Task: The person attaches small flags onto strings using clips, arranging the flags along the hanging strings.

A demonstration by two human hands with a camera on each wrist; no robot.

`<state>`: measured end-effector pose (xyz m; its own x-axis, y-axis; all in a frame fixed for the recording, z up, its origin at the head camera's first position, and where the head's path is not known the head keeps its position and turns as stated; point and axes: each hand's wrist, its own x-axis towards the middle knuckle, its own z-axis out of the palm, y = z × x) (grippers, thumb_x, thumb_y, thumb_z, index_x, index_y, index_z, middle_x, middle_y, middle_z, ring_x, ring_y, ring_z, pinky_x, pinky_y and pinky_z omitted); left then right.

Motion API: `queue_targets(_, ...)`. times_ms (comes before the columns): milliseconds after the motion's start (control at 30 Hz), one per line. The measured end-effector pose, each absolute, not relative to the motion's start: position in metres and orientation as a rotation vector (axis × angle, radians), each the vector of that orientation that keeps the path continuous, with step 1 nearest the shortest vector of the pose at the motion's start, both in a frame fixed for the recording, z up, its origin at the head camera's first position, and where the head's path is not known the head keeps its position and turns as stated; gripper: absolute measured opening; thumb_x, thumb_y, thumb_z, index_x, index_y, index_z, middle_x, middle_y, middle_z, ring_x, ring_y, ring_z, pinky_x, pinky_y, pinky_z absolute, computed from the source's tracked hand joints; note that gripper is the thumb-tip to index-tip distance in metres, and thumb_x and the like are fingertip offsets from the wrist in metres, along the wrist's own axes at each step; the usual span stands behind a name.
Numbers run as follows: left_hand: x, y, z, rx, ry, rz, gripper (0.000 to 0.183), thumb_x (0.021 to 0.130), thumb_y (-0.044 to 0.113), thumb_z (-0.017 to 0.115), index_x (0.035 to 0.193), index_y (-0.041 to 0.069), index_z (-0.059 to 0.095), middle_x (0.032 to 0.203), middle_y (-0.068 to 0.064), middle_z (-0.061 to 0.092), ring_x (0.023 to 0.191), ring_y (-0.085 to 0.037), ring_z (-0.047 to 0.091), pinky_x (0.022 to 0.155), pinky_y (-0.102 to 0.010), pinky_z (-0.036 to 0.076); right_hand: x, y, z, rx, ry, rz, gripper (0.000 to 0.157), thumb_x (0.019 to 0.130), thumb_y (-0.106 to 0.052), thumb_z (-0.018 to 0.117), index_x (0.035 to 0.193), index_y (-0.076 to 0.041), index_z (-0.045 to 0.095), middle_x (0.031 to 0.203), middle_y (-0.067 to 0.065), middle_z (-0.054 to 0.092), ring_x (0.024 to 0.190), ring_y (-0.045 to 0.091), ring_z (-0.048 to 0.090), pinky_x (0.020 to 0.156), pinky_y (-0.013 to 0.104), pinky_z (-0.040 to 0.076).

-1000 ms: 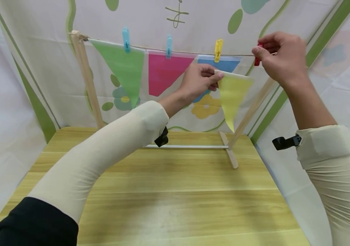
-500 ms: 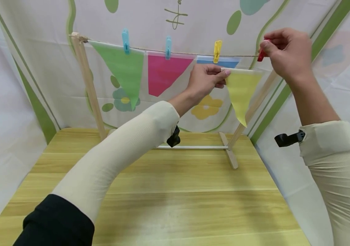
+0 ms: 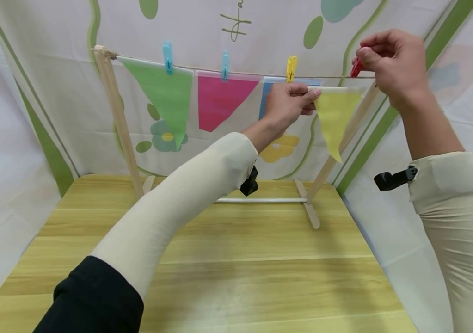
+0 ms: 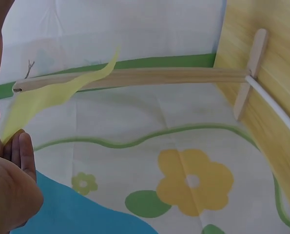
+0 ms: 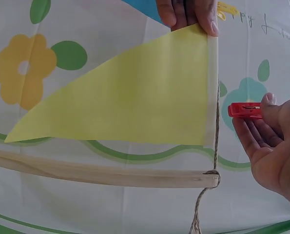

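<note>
My left hand [image 3: 288, 104] pinches the white-topped left corner of a yellow triangular pennant [image 3: 338, 115], which hangs point down just below the string. In the right wrist view the white edge of the pennant [image 5: 135, 97] runs alongside the twine [image 5: 217, 122]. My right hand [image 3: 400, 67] pinches a red clothespin [image 3: 357, 67] between thumb and fingers; in the right wrist view the clothespin [image 5: 245, 110] is apart from the twine. A blue pennant [image 3: 266, 95], held by a yellow clothespin [image 3: 291, 69], is partly hidden behind my left hand.
A green pennant [image 3: 163, 92] and a pink pennant [image 3: 224, 99] hang from the string under light blue clothespins [image 3: 168, 58]. Wooden posts [image 3: 117, 115] hold the string, joined low by a white rod [image 3: 265, 200] over the wooden table [image 3: 236, 268]. A printed cloth stands behind.
My left hand has moved right and up with the yellow pennant, bringing its top edge nearer the string. The right hand has risen slightly rightward, tilting the red clothespin.
</note>
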<state>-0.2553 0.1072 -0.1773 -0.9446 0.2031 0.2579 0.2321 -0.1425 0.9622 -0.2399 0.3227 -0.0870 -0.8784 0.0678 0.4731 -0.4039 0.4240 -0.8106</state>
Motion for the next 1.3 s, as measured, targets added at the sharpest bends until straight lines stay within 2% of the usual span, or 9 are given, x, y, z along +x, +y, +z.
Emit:
queue_targets(100,-0.255,0.112,-0.176,-0.487,-2.048,-2.307,0.025,0.107,0.019,0.080,0.124,0.000,0.084,0.116,-0.014,0.087,0.096,-0.023,0.086,0.081,-0.023,0.070,-0.241,0.324,-0.085,0.268,-2.250,1.477,0.014,0.107,-0.013,0.076,0.120,-0.008,0.077,0.099,-0.009,0.074,0.082,0.000,0.078,0.070,0.006,0.056)
queue_targets(233,-0.255,0.117,-0.174,-0.426,-2.048,-2.310,0.026,0.107,0.019,0.080,0.125,0.002,0.084,0.115,-0.013,0.087,0.096,-0.023,0.086,0.080,-0.023,0.070,-0.242,0.325,-0.083,0.242,-2.227,1.534,0.011,0.105,-0.013,0.077,0.115,-0.008,0.077,0.098,-0.007,0.074,0.080,0.002,0.077,0.082,0.007,0.062)
queue_targets(567,-0.256,0.125,-0.169,-0.333,-2.090,-2.301,0.028,0.105,0.022,0.083,0.127,0.006,0.085,0.113,-0.008,0.088,0.092,-0.016,0.086,0.077,-0.019,0.068,-0.246,0.328,-0.081,0.174,-2.175,1.619,0.004,0.102,-0.010,0.081,0.105,-0.012,0.081,0.092,-0.006,0.079,0.076,0.005,0.079,0.080,0.010,0.063)
queue_targets(867,-0.257,0.134,-0.164,-0.283,-2.096,-2.318,0.028,0.103,0.024,0.084,0.125,0.007,0.086,0.109,-0.006,0.088,0.091,-0.016,0.086,0.079,-0.021,0.069,-0.255,0.330,-0.084,0.181,-2.109,1.669,0.005,0.098,-0.009,0.085,0.101,-0.007,0.083,0.087,-0.003,0.081,0.075,0.008,0.080,0.079,0.012,0.065)
queue_targets(967,-0.258,0.137,-0.164,-0.288,-2.092,-2.304,0.026,0.103,0.023,0.084,0.124,0.007,0.087,0.108,-0.006,0.088,0.089,-0.015,0.085,0.076,-0.019,0.068,-0.256,0.331,-0.086,0.159,-2.140,1.616,0.006,0.099,-0.013,0.085,0.102,-0.009,0.083,0.086,-0.005,0.082,0.075,0.007,0.080,0.064,0.006,0.055)
queue_targets(1067,-0.258,0.140,-0.163,-0.286,-2.095,-2.283,0.023,0.103,0.023,0.084,0.119,0.007,0.088,0.105,-0.006,0.088,0.087,-0.014,0.084,0.075,-0.018,0.068,-0.257,0.332,-0.088,0.130,-2.181,1.558,0.006,0.100,-0.016,0.085,0.104,-0.012,0.084,0.086,-0.008,0.082,0.075,0.005,0.079,0.049,0.016,0.039)
queue_targets(1100,-0.259,0.140,-0.163,-0.286,-2.093,-2.279,0.022,0.103,0.023,0.084,0.117,0.006,0.088,0.104,-0.006,0.088,0.085,-0.013,0.084,0.075,-0.018,0.068,-0.258,0.332,-0.088,0.120,-2.195,1.538,0.005,0.100,-0.017,0.085,0.104,-0.013,0.084,0.085,-0.010,0.082,0.075,0.004,0.079,0.046,0.021,0.034)
queue_targets(1133,-0.259,0.140,-0.163,-0.287,-2.088,-2.278,0.022,0.104,0.023,0.084,0.116,0.006,0.088,0.103,-0.006,0.087,0.085,-0.013,0.083,0.075,-0.018,0.068,-0.258,0.332,-0.089,0.113,-2.205,1.525,0.005,0.100,-0.018,0.085,0.104,-0.014,0.085,0.085,-0.011,0.082,0.075,0.004,0.078,0.047,0.022,0.033)
queue_targets(1300,-0.260,0.140,-0.161,-0.278,-2.076,-2.270,0.022,0.104,0.023,0.083,0.116,0.006,0.088,0.104,-0.006,0.087,0.085,-0.013,0.083,0.076,-0.018,0.068,-0.259,0.332,-0.088,0.113,-2.193,1.548,0.004,0.100,-0.016,0.085,0.103,-0.013,0.085,0.087,-0.009,0.081,0.077,0.004,0.078,0.061,0.010,0.053)
